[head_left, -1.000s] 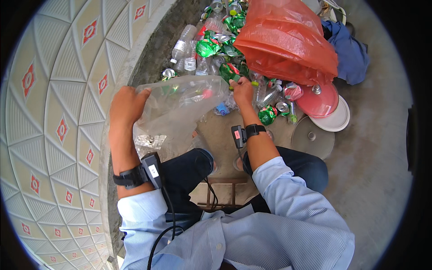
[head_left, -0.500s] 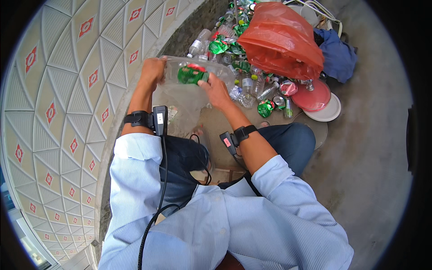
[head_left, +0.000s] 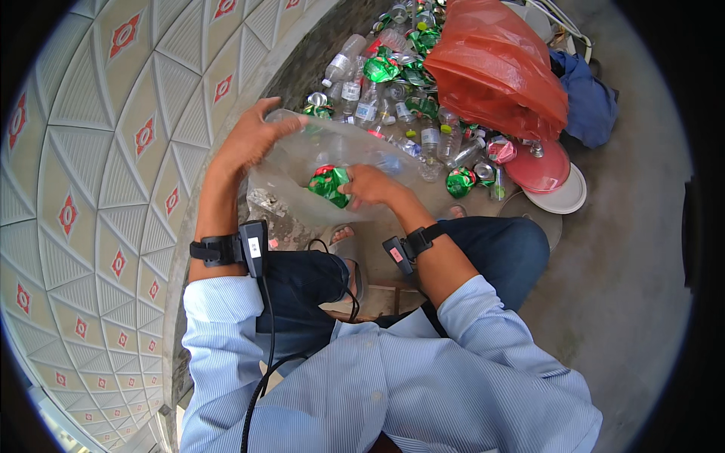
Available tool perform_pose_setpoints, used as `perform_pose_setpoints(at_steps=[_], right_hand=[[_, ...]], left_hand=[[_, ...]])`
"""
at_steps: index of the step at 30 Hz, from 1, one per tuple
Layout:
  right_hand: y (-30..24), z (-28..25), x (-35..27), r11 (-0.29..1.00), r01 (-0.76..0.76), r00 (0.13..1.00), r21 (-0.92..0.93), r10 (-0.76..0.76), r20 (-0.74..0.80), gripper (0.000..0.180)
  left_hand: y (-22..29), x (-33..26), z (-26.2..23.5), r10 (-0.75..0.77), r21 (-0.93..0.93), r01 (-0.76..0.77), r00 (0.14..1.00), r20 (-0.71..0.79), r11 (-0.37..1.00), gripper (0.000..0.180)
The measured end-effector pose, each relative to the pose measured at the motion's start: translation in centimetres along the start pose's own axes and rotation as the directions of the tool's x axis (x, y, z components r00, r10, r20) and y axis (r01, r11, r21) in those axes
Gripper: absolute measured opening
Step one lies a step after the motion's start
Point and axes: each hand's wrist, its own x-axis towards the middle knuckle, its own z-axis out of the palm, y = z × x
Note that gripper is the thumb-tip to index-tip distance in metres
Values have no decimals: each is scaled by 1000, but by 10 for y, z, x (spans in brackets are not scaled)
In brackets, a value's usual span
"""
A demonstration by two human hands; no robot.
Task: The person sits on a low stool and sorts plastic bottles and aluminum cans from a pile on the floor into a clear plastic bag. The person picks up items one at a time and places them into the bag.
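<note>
A translucent plastic bag [head_left: 294, 155] hangs spread in front of me. My left hand [head_left: 253, 136] holds its upper left edge, with the thumb laid over the rim and the index finger stretched out beyond it. My right hand [head_left: 366, 187] grips a crushed green can with red patches [head_left: 328, 186] at the bag, its fingertips on the can's right side. Whether the can is inside the bag or in front of it, I cannot tell. Beyond the bag lies a heap of clear plastic bottles [head_left: 368, 106] and crushed green cans [head_left: 381, 69].
A red plastic bag [head_left: 498, 72] stands to the right of the heap, beside a blue cloth [head_left: 585, 98]. Below it lie a red lid [head_left: 538, 170] and a white lid [head_left: 566, 192]. A patterned tile wall [head_left: 91, 166] rises on my left.
The can and my right hand have come down toward me. My left hand has lowered slightly to the left, its thumb and index finger spreading, and the bag's mouth looks wider.
</note>
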Motion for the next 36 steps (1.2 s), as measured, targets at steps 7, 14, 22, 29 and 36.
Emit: perform_pose_setpoints(at_steps=[7,14,22,29,36], right_hand=[[-8,-68,6,936,318,896,151,-244,-372,30],[17,-53,24,961,276,672,35,-167,-721,27],[5,2,34,886,462,781,47,-382,-494,30],[-4,-13,22,885,385,826,262,-203,-526,46],[-4,-18,-12,855,504,834,-124,-519,-189,49]], left_hand=[[3,10,-14,-152,224,47,865,478,973,51],[9,5,-11,-348,-188,413,887,303,891,53],[-11,26,-21,-458,-594,470,869,185,653,37],[-52,45,-32,-386,-632,359,917,102,687,27],[-62,52,-36,-380,-715,347,917,123,606,23]])
